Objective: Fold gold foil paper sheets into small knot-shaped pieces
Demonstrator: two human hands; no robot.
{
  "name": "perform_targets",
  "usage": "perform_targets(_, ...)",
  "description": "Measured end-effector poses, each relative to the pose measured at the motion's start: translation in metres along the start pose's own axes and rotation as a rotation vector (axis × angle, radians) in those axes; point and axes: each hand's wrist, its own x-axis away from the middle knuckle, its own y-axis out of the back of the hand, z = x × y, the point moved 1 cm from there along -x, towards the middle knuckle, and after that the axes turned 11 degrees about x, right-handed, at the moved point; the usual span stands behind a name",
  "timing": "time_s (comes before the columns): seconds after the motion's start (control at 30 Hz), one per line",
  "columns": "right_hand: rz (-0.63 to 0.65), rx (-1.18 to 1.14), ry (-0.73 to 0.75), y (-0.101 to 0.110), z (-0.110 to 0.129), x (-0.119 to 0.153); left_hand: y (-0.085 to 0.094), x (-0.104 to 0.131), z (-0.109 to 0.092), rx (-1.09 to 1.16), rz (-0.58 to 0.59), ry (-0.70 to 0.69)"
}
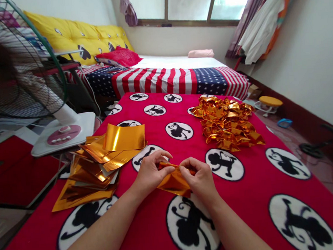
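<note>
A sheet of shiny gold foil paper [174,182] is between my hands, its far edge rolled or folded over and its near part flat. My left hand [153,168] pinches the left end of the folded edge between thumb and fingers. At the right end, my right hand [197,175] grips the same edge with thumb and forefinger. To the left lies a loose stack of flat gold foil sheets [99,163], some showing pale backs. A heap of folded gold foil pieces [227,123] with pinched ends sits at the far right.
The red cloth [245,207] with black monkey figures covers the work surface. A standing fan [63,127] is close on the left, beside the foil stack. Beyond the far edge stands a bed [156,80]; a yellow-topped stool [270,101] is on the floor at right.
</note>
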Motion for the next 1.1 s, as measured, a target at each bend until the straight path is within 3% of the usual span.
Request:
perform_targets(0.53, -0.010, -0.101, -0.063, 0.000, -0.003, -0.002, 0.012, -0.006, 0.007, 0.076, -0.114, 0.000)
perform_targets(1.1, 0.013, -0.129, -0.080, -0.001, -0.006, -0.002, 0.011, -0.005, 0.009, 0.069, -0.102, 0.014)
